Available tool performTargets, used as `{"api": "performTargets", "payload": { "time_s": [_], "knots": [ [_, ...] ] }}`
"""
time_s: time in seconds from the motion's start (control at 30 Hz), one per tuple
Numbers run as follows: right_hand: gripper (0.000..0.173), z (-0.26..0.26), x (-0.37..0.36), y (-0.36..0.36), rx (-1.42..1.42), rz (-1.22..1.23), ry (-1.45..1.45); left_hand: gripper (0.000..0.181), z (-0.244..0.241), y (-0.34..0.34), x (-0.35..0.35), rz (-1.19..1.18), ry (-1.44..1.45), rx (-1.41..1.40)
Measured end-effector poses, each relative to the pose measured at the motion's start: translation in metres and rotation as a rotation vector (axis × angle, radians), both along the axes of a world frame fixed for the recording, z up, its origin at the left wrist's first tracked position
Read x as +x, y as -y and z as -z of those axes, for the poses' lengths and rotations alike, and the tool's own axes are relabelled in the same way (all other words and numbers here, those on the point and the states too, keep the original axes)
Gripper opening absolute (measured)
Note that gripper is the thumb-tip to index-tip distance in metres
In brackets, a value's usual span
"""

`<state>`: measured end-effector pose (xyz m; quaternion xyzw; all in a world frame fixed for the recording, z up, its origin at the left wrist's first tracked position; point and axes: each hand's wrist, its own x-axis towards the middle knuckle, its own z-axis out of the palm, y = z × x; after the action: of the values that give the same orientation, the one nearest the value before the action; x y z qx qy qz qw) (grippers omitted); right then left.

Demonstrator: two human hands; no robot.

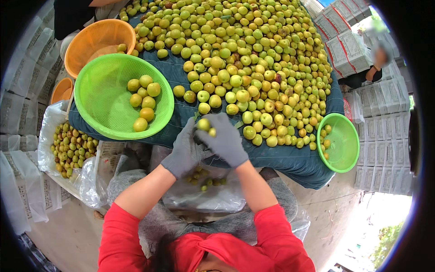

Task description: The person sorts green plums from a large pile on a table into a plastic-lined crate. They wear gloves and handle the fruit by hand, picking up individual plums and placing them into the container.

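Note:
Both my hands wear grey knitted gloves and meet at the front edge of the fruit-covered table. Two yellow-green jujubes (204, 124) sit between my left hand (185, 149) and my right hand (227, 139), which closes over them from the right and is slightly blurred. The left hand's lower fingers are curled, and their inner side is partly hidden. Just beyond lies a large heap of jujubes (238, 68) on a dark blue quilted cover (289, 163). Left of my hands, a bright green mesh basket (102, 112) holds several jujubes. Below them, clear plastic sheeting (210, 200) holds several more.
A smaller green basket (343, 149) stands at the table's right corner. Orange baskets (98, 34) are at the back left. A plastic-lined crate of jujubes (73, 149) stands low at left. Stacked boxes (384, 146) line both sides. Other people are at the far left and right.

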<state>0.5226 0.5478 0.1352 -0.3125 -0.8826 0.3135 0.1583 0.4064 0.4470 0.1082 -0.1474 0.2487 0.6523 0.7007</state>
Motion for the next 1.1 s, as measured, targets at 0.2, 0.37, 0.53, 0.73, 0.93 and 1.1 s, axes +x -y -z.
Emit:
{"api": "performTargets", "payload": {
  "time_s": [0.2, 0.37, 0.53, 0.73, 0.93, 1.1],
  "knots": [
    [0.025, -0.006, -0.032, -0.056, 0.284, 0.085, -0.138, 0.044, 0.007, 0.006, -0.011, -0.062, 0.196, 0.082],
    [0.031, 0.006, -0.069, -0.107, 0.258, -0.062, 0.417, 0.030, 0.011, 0.006, -0.009, -0.096, 0.058, 0.067],
    [0.040, 0.003, -0.050, -0.129, 0.234, -0.275, 0.533, 0.026, 0.006, -0.002, -0.007, -0.080, 0.135, 0.076],
    [0.039, -0.031, -0.031, -0.080, -0.025, -0.133, 0.050, 0.030, -0.002, -0.004, -0.016, -0.055, 0.178, 0.108],
    [0.050, -0.021, -0.024, -0.111, 0.382, 0.135, -0.035, 0.041, 0.004, -0.007, -0.021, -0.087, 0.230, 0.273],
    [0.070, 0.029, -0.057, -0.118, 0.669, 0.070, 0.290, 0.039, -0.002, -0.010, -0.017, -0.045, 0.245, 0.234]
  ]
}}
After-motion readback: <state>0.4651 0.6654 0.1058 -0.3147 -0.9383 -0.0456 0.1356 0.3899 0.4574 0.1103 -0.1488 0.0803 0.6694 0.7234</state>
